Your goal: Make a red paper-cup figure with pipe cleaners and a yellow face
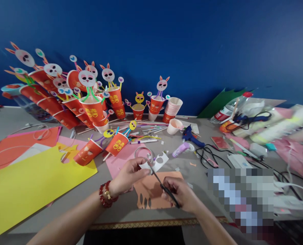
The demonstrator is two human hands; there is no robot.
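My left hand (128,175) pinches a small white paper cut-out (155,162) with holes in it, held just above the table. My right hand (180,194) is closed round the handles of dark scissors (164,187), whose blades point up-left into the white paper. Under both hands lies an orange paper sheet (148,194) with small leaf-shaped cut-outs. A red bead bracelet sits on my left wrist.
Several red paper cups with bunny faces (90,102) crowd the back left against the blue wall. Yellow (26,183), orange and pink sheets lie at left. A blue glue gun (189,135), a glue stick (180,149), pens, cables and a bottle (229,109) lie at right.
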